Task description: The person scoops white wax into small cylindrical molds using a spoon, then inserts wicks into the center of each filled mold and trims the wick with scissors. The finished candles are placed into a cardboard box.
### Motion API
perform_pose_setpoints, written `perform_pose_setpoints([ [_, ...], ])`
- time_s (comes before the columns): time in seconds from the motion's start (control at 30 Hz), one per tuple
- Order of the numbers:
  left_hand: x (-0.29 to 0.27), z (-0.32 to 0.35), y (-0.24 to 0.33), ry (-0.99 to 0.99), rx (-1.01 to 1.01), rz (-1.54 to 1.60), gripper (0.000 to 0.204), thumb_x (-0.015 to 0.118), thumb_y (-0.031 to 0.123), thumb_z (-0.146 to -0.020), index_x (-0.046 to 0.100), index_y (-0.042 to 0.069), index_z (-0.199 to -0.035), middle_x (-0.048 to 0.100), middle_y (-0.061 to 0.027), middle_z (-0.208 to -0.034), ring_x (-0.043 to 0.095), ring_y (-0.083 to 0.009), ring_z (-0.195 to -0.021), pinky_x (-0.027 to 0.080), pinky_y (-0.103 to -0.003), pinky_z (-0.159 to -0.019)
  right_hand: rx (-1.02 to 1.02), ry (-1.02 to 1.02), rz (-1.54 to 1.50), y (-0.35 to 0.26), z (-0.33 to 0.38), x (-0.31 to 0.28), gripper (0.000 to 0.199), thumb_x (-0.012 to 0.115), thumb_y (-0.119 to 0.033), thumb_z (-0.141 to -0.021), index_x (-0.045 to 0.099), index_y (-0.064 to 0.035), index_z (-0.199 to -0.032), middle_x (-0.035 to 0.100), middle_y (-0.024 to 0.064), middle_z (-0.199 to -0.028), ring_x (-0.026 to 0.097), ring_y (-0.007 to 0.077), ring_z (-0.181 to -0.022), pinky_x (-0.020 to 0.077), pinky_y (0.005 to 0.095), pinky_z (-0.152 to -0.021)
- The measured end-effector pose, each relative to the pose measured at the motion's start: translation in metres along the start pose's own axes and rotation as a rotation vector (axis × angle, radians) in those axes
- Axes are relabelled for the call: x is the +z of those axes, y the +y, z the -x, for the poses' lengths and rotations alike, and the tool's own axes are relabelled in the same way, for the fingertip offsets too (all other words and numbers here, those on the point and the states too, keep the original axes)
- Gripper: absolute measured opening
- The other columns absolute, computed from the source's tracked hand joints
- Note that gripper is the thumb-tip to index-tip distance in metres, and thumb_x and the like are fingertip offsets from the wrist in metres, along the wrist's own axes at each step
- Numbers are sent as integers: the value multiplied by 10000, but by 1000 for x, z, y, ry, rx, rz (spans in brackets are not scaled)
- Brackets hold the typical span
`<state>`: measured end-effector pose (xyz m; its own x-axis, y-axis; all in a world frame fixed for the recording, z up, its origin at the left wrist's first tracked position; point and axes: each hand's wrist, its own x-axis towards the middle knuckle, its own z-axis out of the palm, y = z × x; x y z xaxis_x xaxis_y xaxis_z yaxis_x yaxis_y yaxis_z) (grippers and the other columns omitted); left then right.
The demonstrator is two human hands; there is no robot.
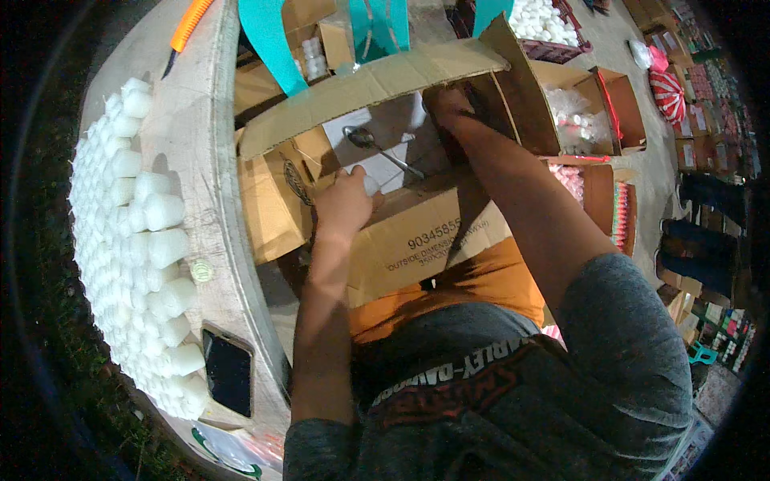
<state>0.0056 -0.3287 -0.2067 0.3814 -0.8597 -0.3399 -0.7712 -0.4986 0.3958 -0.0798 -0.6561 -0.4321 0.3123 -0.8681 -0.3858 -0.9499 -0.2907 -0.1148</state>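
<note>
An open cardboard box (401, 248) stands in front of my lap, its flaps raised. My left hand (345, 204) is over its near left side, fingers closed round a small white candle-like cup (370, 185). Inside the box lies a metal spoon (389, 152) on a white surface. To the left of my left hand, a patterned dark metal piece (296, 183) rests by the box's side flap. My right hand (451, 106) reaches into the far right corner of the box; its fingers are in shadow and hidden.
Many white candle-like cups (152, 216) crowd the table at left, with a black phone (227, 373) and an orange-handled cutter (187, 32). Teal chair parts (273, 40) rise behind the box. A crate (553, 28) of white pieces and open cartons (577, 120) stand at right.
</note>
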Motion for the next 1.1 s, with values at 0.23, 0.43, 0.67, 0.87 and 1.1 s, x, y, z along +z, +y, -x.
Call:
perform_pose_setpoints([
  [0.23, -19, 8, -20, 53, -164, 1358, 405, 582, 373, -849, 550, 31, -1064, 588, -39, -882, 581, -129, -664, 481, -249, -585, -172, -13, 75, -67, 61, -43, 296, 459, -229, -886, 577, -53, -1093, 589, 146, -1038, 577, 280, -961, 480, 386, -810],
  [0.43, -38, 33, -24, 95, -198, 2041, 481, 490, 443, -854, 486, 87, -1177, 574, -50, -1090, 535, -124, -600, 437, -265, -449, -355, -448, -647, -74, 146, -125, 222, 459, -176, -909, 523, -55, -1084, 588, 95, -837, 590, 189, -758, 492, 356, -700],
  [0.67, -49, 59, 11, 188, -231, 1907, 409, 445, 444, -900, 510, 79, -1073, 610, -91, -984, 531, -148, -557, 454, -274, -463, -567, -989, -1183, -43, 264, -182, 98, 470, -130, -931, 483, -51, -987, 515, 17, -767, 531, 107, -689, 499, 250, -636],
  [0.87, -62, 81, 45, -17, -93, 2262, 479, 427, 498, -897, 490, 75, -1112, 581, -65, -949, 522, -149, -535, 414, -267, -396, -619, -644, -1079, -27, 324, -216, 104, 475, -129, -936, 469, -34, -978, 461, -10, -773, 444, 48, -697, 409, 205, -611],
  [1.1, -48, 106, 64, 39, 118, 1697, 531, 451, 504, -883, 468, 49, -1157, 568, -106, -716, 536, -162, -524, 455, -260, -465, -787, -325, -1102, -16, 372, -225, 107, 551, -121, -898, 507, -27, -924, 467, -11, -715, 417, 48, -652, 366, 214, -565],
])
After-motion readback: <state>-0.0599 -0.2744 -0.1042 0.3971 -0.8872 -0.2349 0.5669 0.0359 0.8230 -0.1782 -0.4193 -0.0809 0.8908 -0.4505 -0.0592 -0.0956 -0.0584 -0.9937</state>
